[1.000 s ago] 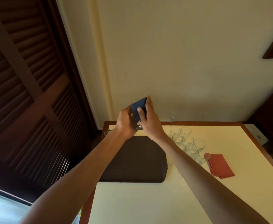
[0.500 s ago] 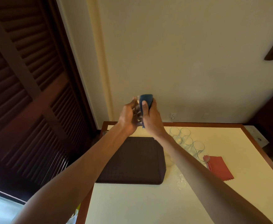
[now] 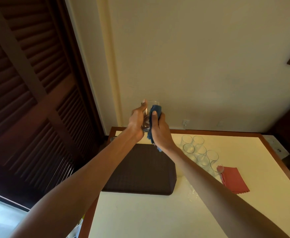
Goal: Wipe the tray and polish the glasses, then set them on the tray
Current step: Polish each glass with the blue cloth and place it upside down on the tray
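The left hand (image 3: pixel 137 121) grips a clear, smooth glass (image 3: pixel 149 107), raised above the far edge of the dark, woven-textured tray (image 3: pixel 140 172) with rounded corners. The right hand (image 3: pixel 159 133) presses a folded blue cloth (image 3: pixel 155 109) against it. Right of the tray on the cream table (image 3: pixel 149 215) stand clustered tumblers (image 3: pixel 199 152) and a pink zigzag-edged cloth (image 3: pixel 233 180).

Blue cloth (image 3: pixel 155 112), clear glasses (image 3: pixel 199 152), dark brown woven tray (image 3: pixel 140 172), pinkish-red cloth (image 3: pixel 233 180), cream desk (image 3: pixel 149 217) edged brown
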